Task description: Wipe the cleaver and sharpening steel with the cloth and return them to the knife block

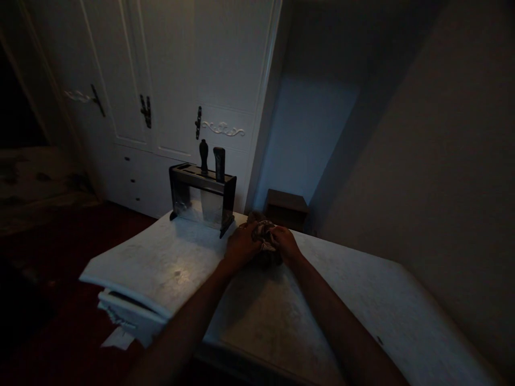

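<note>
A crumpled, dark patterned cloth (265,235) is between my two hands near the back edge of the white tabletop (277,321). My left hand (242,244) grips its left side with the fingers closed. On its right side, the fingers of my right hand (286,242) pinch the fabric. Beneath and behind the cloth is a dark shape, too dim to make out. Just left of my hands stands a knife block (201,201) with clear sides and two dark handles sticking up from its top.
A white wardrobe (169,69) with dark handles rises behind the table. Beyond the back edge stands a small brown cabinet (287,201). On the left, a drawer (129,316) is partly open above the red floor (72,268). A wall (422,161) runs along the right.
</note>
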The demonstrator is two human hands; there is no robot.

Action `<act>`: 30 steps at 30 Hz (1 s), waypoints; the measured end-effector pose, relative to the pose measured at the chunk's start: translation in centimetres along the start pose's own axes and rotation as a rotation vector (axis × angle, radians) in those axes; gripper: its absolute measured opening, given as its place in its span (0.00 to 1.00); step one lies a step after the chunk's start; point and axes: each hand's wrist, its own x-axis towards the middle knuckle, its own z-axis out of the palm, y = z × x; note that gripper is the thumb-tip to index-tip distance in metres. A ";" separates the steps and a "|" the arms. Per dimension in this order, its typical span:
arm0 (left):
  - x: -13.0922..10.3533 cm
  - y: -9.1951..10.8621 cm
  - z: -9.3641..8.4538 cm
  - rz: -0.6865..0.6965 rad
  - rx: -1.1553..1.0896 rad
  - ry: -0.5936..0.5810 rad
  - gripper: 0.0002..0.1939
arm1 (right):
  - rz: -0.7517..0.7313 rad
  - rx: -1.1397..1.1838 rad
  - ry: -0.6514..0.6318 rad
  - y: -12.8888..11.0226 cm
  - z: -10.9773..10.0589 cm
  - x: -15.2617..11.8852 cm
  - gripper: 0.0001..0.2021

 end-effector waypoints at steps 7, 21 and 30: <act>0.0 0.3 -0.2 0.075 0.207 0.119 0.17 | -0.080 0.188 0.086 0.1 0.1 -1.1 0.24; -3.5 2.7 3.9 0.639 -0.173 -0.067 0.15 | -0.062 0.113 0.114 3.9 -13.1 -4.5 0.20; -2.9 2.8 6.1 0.126 -0.605 -0.560 0.17 | -0.063 0.029 -0.056 2.0 -13.1 -6.4 0.23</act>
